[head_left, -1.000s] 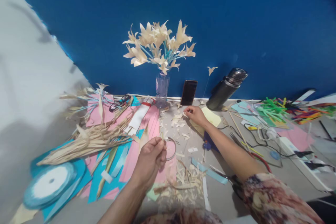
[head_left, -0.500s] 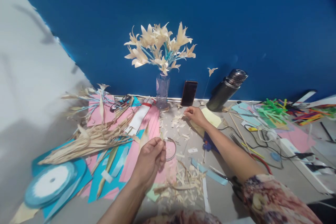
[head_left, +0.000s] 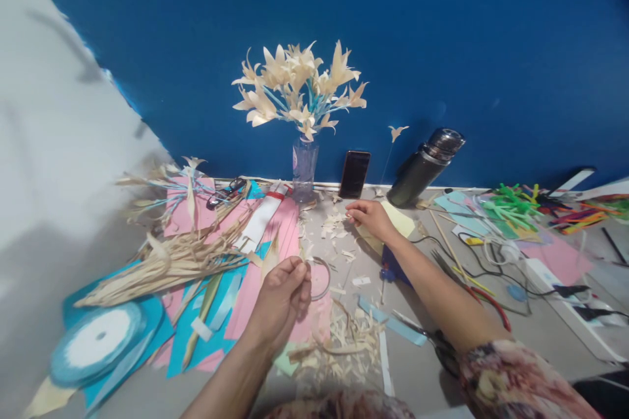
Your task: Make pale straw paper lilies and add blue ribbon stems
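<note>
My left hand (head_left: 285, 291) is closed, thumb pressed on the curled fingers; whatever is in the pinch is too small or hidden to name. Right beside those fingers is a thin grey-brown ring (head_left: 328, 278), over pink paper; I cannot tell whether they grip it. Further off, my right hand (head_left: 371, 217) pinches above pale husk scraps (head_left: 334, 226) in front of the phone, and I cannot make out what its fingertips hold. A clear bottle (head_left: 304, 173) bears a bunch of cream husk flowers (head_left: 299, 85) on light-blue stems. One small flower (head_left: 397, 133) on a thin wire leans by the wall.
A phone (head_left: 354, 174) and a dark flask (head_left: 420, 170) stand at the wall. Left lie dried husks (head_left: 157, 275) and a blue ribbon roll (head_left: 93, 350). Scissors (head_left: 422, 330) lie near my right forearm, with pliers, cables, a power strip (head_left: 565, 311) and green pipe cleaners (head_left: 511, 206) beyond.
My right hand has shifted very slightly to the right, still pinched. My left hand and the ring beside it stay in place.
</note>
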Demonstrator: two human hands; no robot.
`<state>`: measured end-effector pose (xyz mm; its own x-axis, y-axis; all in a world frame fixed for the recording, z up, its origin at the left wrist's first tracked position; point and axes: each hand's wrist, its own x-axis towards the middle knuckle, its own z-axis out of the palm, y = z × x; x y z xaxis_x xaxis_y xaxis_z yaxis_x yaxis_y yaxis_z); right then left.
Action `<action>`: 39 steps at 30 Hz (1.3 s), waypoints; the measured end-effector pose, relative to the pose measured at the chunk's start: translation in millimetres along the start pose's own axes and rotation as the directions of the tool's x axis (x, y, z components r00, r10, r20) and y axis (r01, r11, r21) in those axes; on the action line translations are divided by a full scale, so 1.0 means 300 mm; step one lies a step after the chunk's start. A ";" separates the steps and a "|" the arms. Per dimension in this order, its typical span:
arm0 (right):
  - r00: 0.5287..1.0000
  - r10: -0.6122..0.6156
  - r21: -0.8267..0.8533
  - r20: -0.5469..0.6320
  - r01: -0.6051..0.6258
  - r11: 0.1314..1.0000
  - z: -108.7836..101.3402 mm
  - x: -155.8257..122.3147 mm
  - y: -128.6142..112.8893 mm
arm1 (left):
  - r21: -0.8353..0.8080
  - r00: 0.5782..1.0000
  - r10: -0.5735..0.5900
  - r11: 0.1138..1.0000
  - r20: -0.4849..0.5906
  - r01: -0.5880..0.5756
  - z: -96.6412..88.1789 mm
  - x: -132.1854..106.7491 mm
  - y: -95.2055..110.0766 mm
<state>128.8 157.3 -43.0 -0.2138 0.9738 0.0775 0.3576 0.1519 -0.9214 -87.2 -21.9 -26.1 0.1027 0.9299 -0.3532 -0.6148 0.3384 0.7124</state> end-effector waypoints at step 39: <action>0.983 0.098 0.724 0.156 -0.181 0.665 0.083 -0.650 -0.237 | 0.463 0.842 0.460 0.704 0.282 -0.539 0.125 -0.149 -0.050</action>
<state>122.4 -47.7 -2.1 -0.3175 0.9454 -0.0732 -0.3819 -0.1981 -0.9027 -53.3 -63.2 1.6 0.0239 0.9793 0.2012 -0.1258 -0.1967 0.9724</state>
